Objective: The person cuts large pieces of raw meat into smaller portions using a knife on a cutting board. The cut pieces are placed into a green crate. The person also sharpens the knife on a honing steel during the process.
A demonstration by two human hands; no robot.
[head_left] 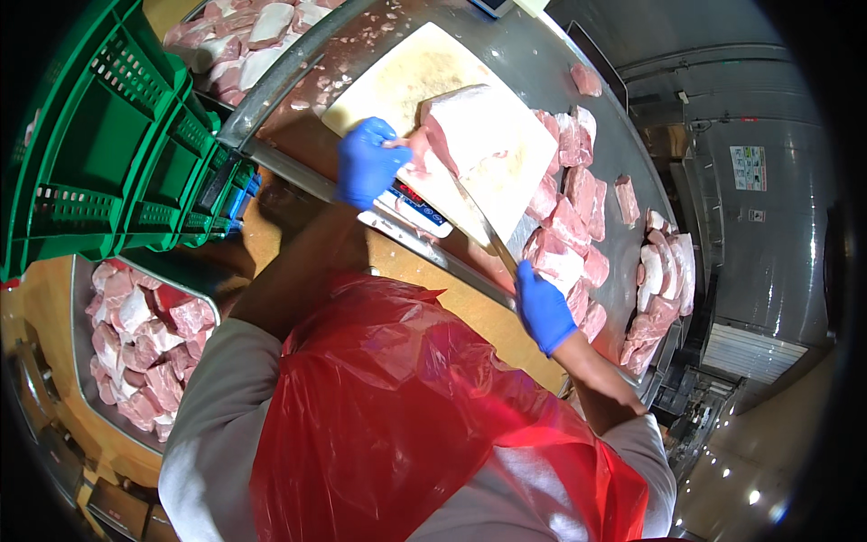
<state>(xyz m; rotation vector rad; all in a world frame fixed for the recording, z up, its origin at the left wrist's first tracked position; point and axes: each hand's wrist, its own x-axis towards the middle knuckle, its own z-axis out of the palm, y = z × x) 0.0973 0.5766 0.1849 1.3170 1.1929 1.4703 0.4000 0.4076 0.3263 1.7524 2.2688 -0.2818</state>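
A large slab of raw pork [470, 126] lies on a white cutting board [397, 77]. My right hand [545, 309], in a blue glove, is wrapped round the handle of a long knife [483, 217]. The blade reaches up and left across the board to the slab's near edge. Closed on a strip of meat [418, 155] at the slab's left side is my left hand [370, 163], also gloved in blue. Just below that hand, a scale [415, 210] with a dark panel shows partly under the board's near edge.
Cut pork pieces [571, 226] lie right of the board on the metal table [623, 149], with more pork [664, 280] at its far right. Stacked green crates [99, 135] stand at left. Meat fills a tub [212, 312] at lower left and another container at upper left.
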